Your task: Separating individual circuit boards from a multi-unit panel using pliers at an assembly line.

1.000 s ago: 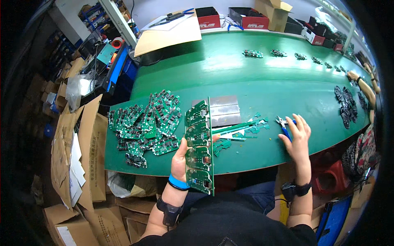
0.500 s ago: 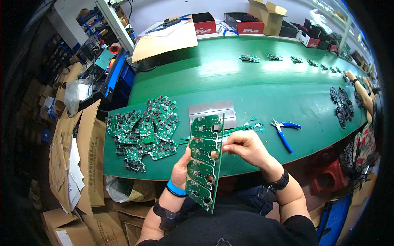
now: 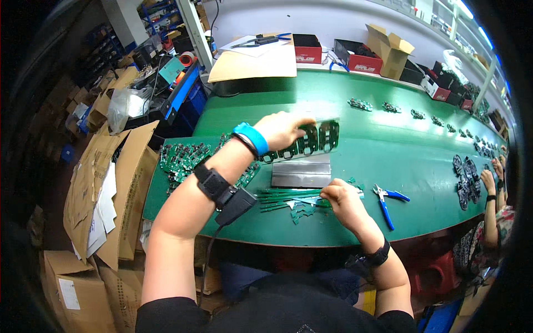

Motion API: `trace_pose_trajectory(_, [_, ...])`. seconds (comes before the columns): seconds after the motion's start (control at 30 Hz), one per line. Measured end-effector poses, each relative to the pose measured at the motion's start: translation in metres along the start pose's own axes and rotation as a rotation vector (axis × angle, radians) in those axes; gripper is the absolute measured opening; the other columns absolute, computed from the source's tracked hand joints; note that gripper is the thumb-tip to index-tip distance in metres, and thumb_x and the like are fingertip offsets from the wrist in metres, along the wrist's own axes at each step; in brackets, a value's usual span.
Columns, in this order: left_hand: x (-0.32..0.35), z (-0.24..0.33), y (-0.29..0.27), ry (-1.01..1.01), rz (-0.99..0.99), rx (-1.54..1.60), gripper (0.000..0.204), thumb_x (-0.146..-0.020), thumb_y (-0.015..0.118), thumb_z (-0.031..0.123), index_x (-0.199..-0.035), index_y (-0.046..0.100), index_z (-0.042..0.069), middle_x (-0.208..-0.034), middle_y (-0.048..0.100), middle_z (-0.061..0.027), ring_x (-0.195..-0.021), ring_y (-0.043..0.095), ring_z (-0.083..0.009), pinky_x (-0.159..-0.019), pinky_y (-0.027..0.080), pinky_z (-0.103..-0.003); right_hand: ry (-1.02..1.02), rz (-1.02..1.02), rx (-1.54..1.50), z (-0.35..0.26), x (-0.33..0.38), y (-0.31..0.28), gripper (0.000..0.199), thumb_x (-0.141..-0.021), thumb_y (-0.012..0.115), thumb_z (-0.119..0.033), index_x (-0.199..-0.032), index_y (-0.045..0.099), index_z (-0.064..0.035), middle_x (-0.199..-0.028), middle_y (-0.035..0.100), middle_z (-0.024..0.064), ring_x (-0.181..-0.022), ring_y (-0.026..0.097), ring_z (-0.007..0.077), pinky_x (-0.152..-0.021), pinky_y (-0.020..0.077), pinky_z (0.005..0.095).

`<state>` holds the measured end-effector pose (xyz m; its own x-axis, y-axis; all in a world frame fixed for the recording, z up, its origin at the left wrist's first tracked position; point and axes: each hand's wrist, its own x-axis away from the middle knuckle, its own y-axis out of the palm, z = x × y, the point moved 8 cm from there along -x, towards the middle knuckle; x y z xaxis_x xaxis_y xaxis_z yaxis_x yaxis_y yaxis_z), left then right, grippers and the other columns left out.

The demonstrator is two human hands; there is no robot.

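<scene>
One panel of green circuit boards (image 3: 308,141) is pinched in my left hand (image 3: 283,129) at frame center, my right hand (image 3: 341,198) closes on trimmed strips (image 3: 288,195) below, and a finished pile (image 3: 191,158) sits left.

Long green workbench (image 3: 355,105), white wall (image 3: 333,22)

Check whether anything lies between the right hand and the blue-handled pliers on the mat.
Nothing visible does. The right hand rests on green offcut strips, and the blue-handled pliers lie just to its right on bare green mat. The left hand holds a circuit board panel farther back.
</scene>
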<state>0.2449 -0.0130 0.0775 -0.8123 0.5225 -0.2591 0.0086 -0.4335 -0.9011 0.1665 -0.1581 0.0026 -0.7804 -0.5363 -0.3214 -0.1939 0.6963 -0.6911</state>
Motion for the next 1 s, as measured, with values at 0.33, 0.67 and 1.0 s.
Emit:
trace_pose_trajectory(0.33, [-0.002,0.007,0.028,-0.070,-0.161,-0.174,0.031,-0.086,0.052,0.020,-0.117,0.052,0.022,-0.084,0.064,-0.0165,-0.076,0.061,-0.0363,-0.067,0.049,-0.045,0.068,-0.047,-0.032,0.015,-0.005,0.006,0.008,-0.078,0.058,-0.003,-0.083,0.065,-0.0009,-0.081,0.060,0.0159,-0.079,0.059,0.0336,-0.070,0.0476,0.0380])
trace_pose_trajectory(0.67, [-0.001,0.006,0.035,-0.061,-0.210,-0.157,0.032,-0.085,0.054,0.023,-0.117,0.051,0.021,-0.084,0.064,-0.0162,-0.077,0.061,-0.0360,-0.067,0.049,-0.044,0.053,-0.165,-0.013,0.013,-0.022,0.013,0.007,-0.074,0.062,-0.007,-0.077,0.061,-0.0009,-0.076,0.058,0.0158,-0.080,0.057,0.0346,-0.070,0.0468,0.0393])
trace_pose_trajectory(1.0, [-0.052,-0.069,0.059,-0.075,-0.213,-0.066,0.054,-0.076,0.066,0.042,-0.118,0.051,0.010,-0.105,0.061,-0.0194,-0.093,0.059,-0.0347,-0.082,0.047,-0.040,-0.039,0.006,-0.079,0.022,-0.029,0.003,0.010,-0.076,0.064,-0.009,-0.078,0.059,-0.0004,-0.078,0.060,0.0161,-0.072,0.058,0.0324,-0.064,0.0460,0.0377])
